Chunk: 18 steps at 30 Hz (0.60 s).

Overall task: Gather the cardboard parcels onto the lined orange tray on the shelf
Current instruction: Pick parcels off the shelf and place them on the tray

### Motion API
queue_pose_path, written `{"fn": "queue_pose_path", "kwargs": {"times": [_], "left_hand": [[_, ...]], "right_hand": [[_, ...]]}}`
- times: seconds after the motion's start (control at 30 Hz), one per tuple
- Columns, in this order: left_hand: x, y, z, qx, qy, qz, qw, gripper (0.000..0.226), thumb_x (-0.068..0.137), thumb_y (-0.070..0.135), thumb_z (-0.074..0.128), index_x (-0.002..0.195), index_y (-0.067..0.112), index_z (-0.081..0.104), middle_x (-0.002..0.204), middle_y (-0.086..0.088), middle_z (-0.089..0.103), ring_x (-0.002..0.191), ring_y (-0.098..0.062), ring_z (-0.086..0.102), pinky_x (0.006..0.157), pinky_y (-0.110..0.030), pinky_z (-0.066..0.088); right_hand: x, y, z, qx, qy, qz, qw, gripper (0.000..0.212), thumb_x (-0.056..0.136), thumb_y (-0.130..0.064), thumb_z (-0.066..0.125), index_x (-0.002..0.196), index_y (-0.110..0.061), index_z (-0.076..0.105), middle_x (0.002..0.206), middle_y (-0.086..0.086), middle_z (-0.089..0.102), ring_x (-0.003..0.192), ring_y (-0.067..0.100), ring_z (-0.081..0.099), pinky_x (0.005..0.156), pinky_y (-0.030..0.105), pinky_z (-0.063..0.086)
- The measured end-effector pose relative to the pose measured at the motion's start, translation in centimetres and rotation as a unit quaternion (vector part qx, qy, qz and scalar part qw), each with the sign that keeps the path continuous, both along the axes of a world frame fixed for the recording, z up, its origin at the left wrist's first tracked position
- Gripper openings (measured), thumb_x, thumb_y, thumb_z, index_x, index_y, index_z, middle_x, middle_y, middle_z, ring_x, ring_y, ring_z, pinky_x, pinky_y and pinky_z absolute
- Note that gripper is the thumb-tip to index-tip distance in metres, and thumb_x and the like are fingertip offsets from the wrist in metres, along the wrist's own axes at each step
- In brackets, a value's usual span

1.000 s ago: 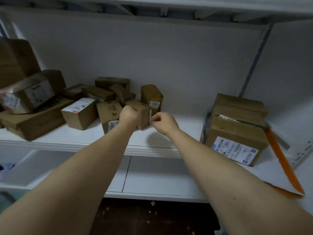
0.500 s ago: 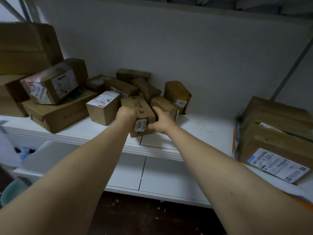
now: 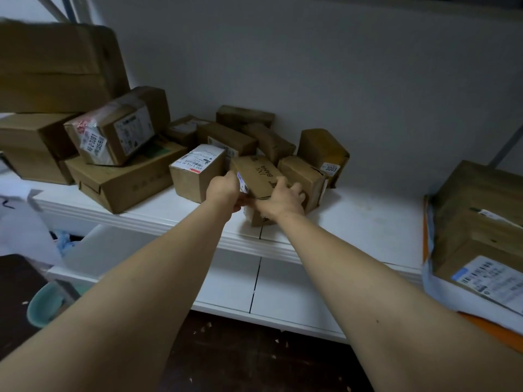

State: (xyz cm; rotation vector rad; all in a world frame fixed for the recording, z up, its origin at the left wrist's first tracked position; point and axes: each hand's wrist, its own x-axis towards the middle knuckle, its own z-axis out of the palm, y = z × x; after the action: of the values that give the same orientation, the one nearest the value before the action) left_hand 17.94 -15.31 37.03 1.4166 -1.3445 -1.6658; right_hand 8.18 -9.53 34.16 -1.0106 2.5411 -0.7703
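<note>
My right grip (image 3: pixel 283 198) has shifted onto the hand-lettered parcel (image 3: pixel 259 176) and curls over its right side, while my left grip (image 3: pixel 225 190) pinches its labelled end. The parcel is at the shelf's (image 3: pixel 368 222) near edge, well left of the orange tray (image 3: pixel 489 331).

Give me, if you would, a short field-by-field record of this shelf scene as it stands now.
held item: handwritten parcel, near the white shelf front edge
left grip: left hand holds its left side
right grip: right hand holds its right side
target: orange tray, far right, pale lining
on tray: large labelled parcel
off tray: cluster of parcels at the back wall, including the 3003 parcel
</note>
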Motion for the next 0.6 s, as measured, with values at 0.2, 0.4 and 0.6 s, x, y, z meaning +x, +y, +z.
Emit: {"fn": "queue_pose_path", "kwargs": {"times": [0.2,0.4,0.6], "left_hand": [[0.8,0.1,0.1,-0.011,-0.011,0.019,1.0,0.03,0.099,0.018,0.039,0.117,0.002,0.057,0.093,-0.011,0.064,0.082,-0.024,0.062,0.069,-0.03,0.052],[0.2,1.9,1.0,0.041,-0.016,-0.027,0.999,0.036,0.098,0.03,0.037,0.126,0.011,0.049,0.13,-0.013,0.049,0.12,-0.033,0.047,0.095,-0.045,0.045],[-0.5,4.1,1.0,0.086,0.044,-0.078,0.992,0.056,0.091,0.054,0.047,0.129,0.014,0.042,0.119,-0.016,0.055,0.108,-0.031,0.057,0.086,-0.044,0.051]], "right_hand": [[-0.6,1.9,1.0,-0.145,-0.138,-0.06,0.978,0.068,0.073,-0.058,0.066,0.127,-0.02,0.048,0.131,0.007,0.048,0.116,0.026,0.05,0.086,0.029,0.042],[-1.6,6.0,3.0,-0.254,-0.523,-0.127,0.804,0.046,0.086,-0.06,0.05,0.101,-0.018,0.061,0.09,0.008,0.065,0.084,0.025,0.059,0.085,0.042,0.049],[-2.9,8.7,2.6,-0.252,-0.597,-0.168,0.742,0.07,0.083,-0.072,0.042,0.12,-0.016,0.062,0.115,0.018,0.065,0.102,0.036,0.061,0.071,0.049,0.055]]}}
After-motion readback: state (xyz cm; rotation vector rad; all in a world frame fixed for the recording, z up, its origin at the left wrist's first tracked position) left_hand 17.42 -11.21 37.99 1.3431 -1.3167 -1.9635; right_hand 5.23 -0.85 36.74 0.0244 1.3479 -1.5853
